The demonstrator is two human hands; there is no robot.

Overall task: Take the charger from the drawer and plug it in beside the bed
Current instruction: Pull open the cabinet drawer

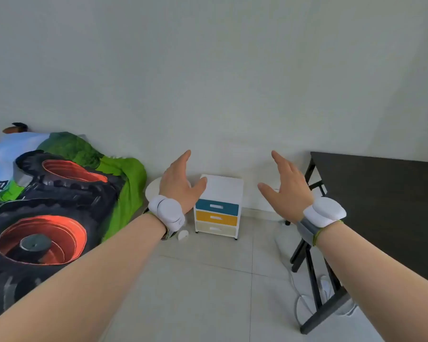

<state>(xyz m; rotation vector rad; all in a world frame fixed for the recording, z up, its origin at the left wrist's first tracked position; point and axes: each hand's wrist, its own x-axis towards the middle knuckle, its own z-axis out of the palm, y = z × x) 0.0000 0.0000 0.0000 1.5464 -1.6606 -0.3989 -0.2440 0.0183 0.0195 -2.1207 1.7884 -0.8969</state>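
A small white drawer unit (pixel 224 187) stands on the floor against the wall, between the bed and a dark table. Its three drawers are shut: teal (pixel 216 206) on top, yellow (pixel 216 217) in the middle, cream (pixel 215 228) at the bottom. No charger is visible. My left hand (pixel 181 183) is held out in the air, fingers apart and empty, overlapping the unit's upper left corner in view. My right hand (pixel 286 187) is raised to the right of the unit, open and empty. Both wrists wear white bands.
The bed (pixel 47 206), under a tractor-print cover, fills the left. A dark table (pixel 381 193) with black legs stands at the right, with white cables (pixel 307 299) on the tiled floor under it. A round white object (pixel 152 190) sits between bed and drawer unit.
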